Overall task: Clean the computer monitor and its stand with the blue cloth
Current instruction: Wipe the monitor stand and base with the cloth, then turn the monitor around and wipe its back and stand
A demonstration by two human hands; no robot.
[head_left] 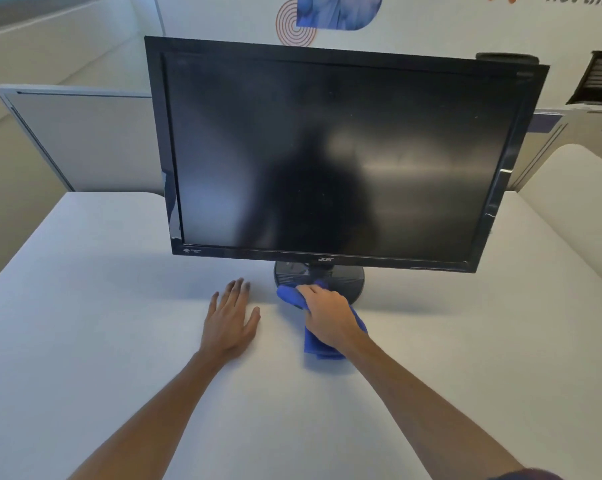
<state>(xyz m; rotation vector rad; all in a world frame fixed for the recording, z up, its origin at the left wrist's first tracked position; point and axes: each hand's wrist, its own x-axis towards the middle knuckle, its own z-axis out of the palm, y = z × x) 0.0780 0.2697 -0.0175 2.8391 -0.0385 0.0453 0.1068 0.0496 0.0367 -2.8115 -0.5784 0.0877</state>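
Observation:
A black monitor (334,157) with a dark, switched-off screen stands on a round black stand (344,280) on the white table (102,323). My right hand (327,315) grips the blue cloth (289,295) and presses its front end against the left front of the stand's base. The rest of the cloth trails back under my wrist. My left hand (232,318) lies flat on the table, fingers spread, just left of the stand and holding nothing.
A grey partition panel (84,136) stands behind the table's left side. A curved white divider (576,195) rises at the right. Black office items (601,77) sit on a far counter at the upper right. A white wall with printed graphics is behind the monitor.

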